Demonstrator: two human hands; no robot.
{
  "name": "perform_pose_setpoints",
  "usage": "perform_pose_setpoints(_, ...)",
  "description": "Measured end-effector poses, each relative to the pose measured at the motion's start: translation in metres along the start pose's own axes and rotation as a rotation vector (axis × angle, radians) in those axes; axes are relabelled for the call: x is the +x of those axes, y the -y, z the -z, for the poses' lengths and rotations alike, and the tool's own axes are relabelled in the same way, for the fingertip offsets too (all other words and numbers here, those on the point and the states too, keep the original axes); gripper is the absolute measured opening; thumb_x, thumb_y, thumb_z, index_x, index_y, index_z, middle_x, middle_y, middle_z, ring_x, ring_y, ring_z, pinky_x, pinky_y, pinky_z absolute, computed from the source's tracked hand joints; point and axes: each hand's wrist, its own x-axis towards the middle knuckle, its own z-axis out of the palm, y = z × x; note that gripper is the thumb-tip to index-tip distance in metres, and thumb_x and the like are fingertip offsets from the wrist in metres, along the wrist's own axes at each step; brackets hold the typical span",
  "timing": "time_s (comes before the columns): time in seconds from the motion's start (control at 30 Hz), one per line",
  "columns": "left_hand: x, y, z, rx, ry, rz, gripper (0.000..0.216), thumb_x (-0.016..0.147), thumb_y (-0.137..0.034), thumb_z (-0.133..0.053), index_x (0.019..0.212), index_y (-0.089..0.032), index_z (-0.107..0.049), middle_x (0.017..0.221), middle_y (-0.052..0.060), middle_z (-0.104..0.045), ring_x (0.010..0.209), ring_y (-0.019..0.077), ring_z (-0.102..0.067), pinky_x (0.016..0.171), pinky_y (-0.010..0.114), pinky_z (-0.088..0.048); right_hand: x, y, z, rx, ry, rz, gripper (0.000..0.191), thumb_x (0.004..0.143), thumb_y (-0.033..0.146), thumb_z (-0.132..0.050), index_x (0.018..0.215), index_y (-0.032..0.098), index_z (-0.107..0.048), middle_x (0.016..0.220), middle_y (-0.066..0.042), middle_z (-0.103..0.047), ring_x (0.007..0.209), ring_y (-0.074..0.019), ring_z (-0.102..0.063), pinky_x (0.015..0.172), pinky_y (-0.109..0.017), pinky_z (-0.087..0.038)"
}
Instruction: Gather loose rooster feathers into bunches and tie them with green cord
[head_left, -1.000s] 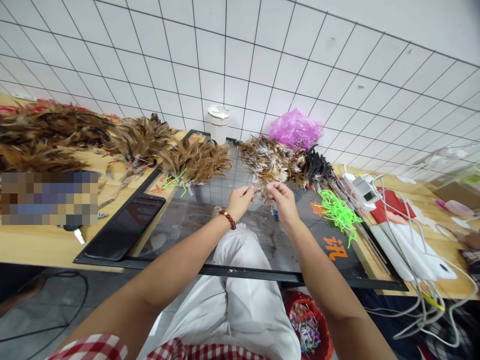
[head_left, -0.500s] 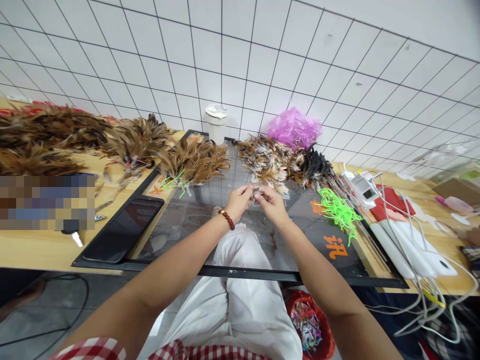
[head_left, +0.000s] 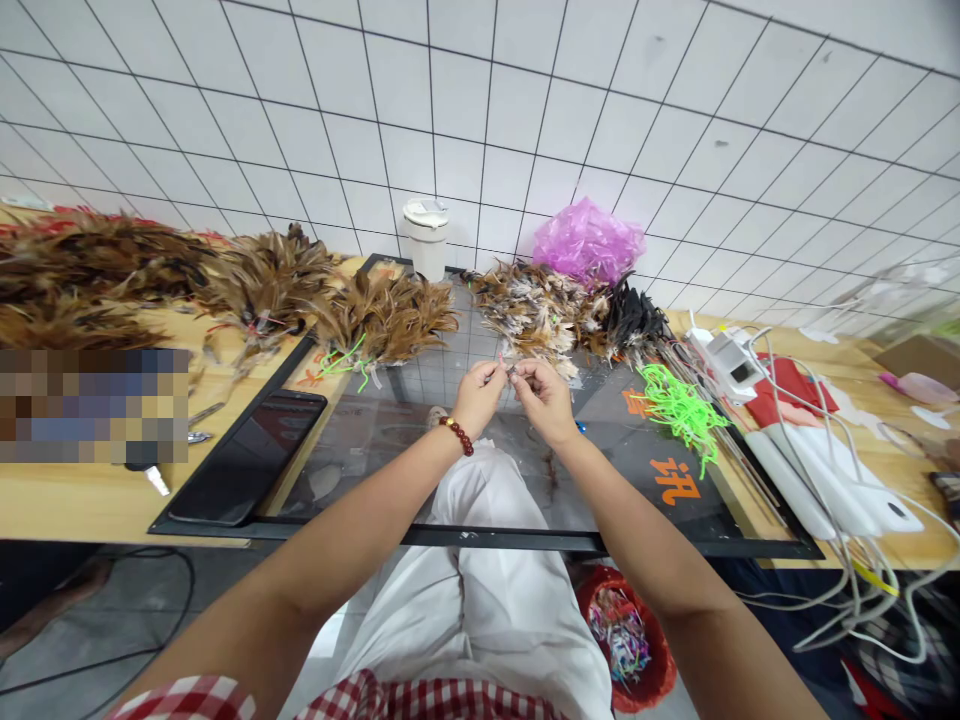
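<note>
My left hand (head_left: 478,392), with a dark red bead bracelet (head_left: 457,436) on its wrist, is closed in a pinch above the glass panel. Close beside it, my right hand (head_left: 546,398) pinches too, fingertips nearly meeting the left ones. Something small and dark shows between the fingers, too tiny to name. Just beyond the hands lies a heap of white and brown feathers (head_left: 529,315), with black feathers (head_left: 634,318) at its right end. A bundle of brown feathers (head_left: 390,315) lies to the left, by bright green strings (head_left: 352,358). More green strings (head_left: 681,410) lie to the right.
A black-framed glass panel (head_left: 420,450) covers the table before me. On it rests a phone (head_left: 251,455). A white lidded cup (head_left: 427,240) and a pink plastic bag (head_left: 589,243) stand by the wall. White cables (head_left: 840,480) trail right; a red bin (head_left: 660,660) sits below.
The view has shifted slightly. Both hands stay pinched close together, with the right fingers bent a little differently and raised slightly.
</note>
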Motion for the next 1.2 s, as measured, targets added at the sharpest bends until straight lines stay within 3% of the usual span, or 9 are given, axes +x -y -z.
perform_pose_setpoints(0.2,-0.001,-0.003,0.002,0.015,-0.016,-0.022,0.02,0.077,-0.029,-0.061,0.062,-0.016,-0.06,0.072,0.001,-0.054,0.066,0.011,-0.049,0.057,0.022,-0.037,-0.001,0.01,0.0,-0.11,-0.014,0.031,0.013,0.087,0.032,-0.051,0.083,0.02,-0.054,0.086,-0.005,-0.057,0.066,-0.0127,-0.052,0.06,-0.027,-0.044)
perform_pose_setpoints(0.33,-0.005,-0.01,-0.002,-0.195,-0.04,0.147,0.021,0.078,-0.033,-0.062,0.066,-0.016,-0.059,0.058,-0.003,-0.045,0.049,0.0069,-0.038,0.045,0.02,-0.028,-0.001,0.01,-0.003,-0.005,0.049,-0.127,0.015,0.088,0.036,-0.049,0.085,0.022,-0.049,0.063,0.003,-0.052,0.05,-0.0102,-0.048,0.054,-0.025,-0.04)
perform_pose_setpoints(0.43,-0.006,-0.018,-0.003,-0.39,-0.024,0.275,0.021,0.075,-0.034,-0.066,0.07,-0.015,-0.058,0.052,-0.007,-0.038,0.041,0.0036,-0.029,0.04,0.018,-0.02,0.001,0.006,-0.004,0.202,0.126,-0.262,0.023,0.082,0.044,-0.055,0.084,0.022,-0.047,0.061,0.005,-0.052,0.048,-0.0095,-0.047,0.05,-0.024,-0.039)
perform_pose_setpoints(0.53,-0.006,-0.024,0.0,-0.521,0.036,0.31,0.024,0.067,-0.031,-0.074,0.072,-0.013,-0.06,0.058,-0.004,-0.047,0.042,0.0014,-0.032,0.038,0.016,-0.019,0.006,0.004,0.0,0.338,0.18,-0.371,0.031,0.074,0.047,-0.063,0.084,0.021,-0.051,0.062,0.005,-0.054,0.05,-0.0091,-0.048,0.051,-0.024,-0.04)
perform_pose_setpoints(0.63,-0.003,-0.027,0.004,-0.595,0.088,0.342,0.023,0.063,-0.027,-0.077,0.072,-0.012,-0.062,0.065,-0.002,-0.054,0.046,0.0017,-0.039,0.04,0.015,-0.026,0.01,0.004,0.007,0.325,0.181,-0.397,0.03,0.071,0.046,-0.066,0.079,0.019,-0.056,0.062,0.004,-0.053,0.053,-0.009,-0.046,0.054,-0.024,-0.039)
perform_pose_setpoints(0.8,0.002,-0.027,0.011,-0.583,0.21,0.379,0.011,0.066,-0.02,-0.072,0.069,-0.011,-0.066,0.082,0.005,-0.063,0.064,0.0072,-0.054,0.056,0.019,-0.043,0.013,0.002,0.018,0.12,0.123,-0.215,0.018,0.08,0.037,-0.057,0.08,0.019,-0.06,0.072,0.0,-0.057,0.069,-0.0131,-0.05,0.065,-0.026,-0.042)
perform_pose_setpoints(1.07,0.004,-0.028,0.02,-0.569,0.467,0.34,0.013,0.065,-0.023,-0.067,0.059,-0.013,-0.064,0.102,0.01,-0.062,0.075,0.0129,-0.055,0.067,0.028,-0.045,0.011,0.006,0.025,-0.226,0.138,0.072,0.015,0.086,0.02,-0.047,0.082,0.02,-0.062,0.081,-0.004,-0.062,0.081,-0.0171,-0.056,0.078,-0.031,-0.043)
perform_pose_setpoints(1.2,0.003,-0.026,0.019,-0.395,0.502,0.331,0.015,0.066,-0.024,-0.065,0.057,-0.013,-0.063,0.099,0.009,-0.062,0.076,0.0136,-0.054,0.064,0.026,-0.042,0.011,0.012,0.034,-0.536,0.164,0.194,0.019,0.091,0.021,-0.045,0.087,0.02,-0.063,0.087,-0.008,-0.061,0.085,-0.021,-0.055,0.078,-0.033,-0.04)
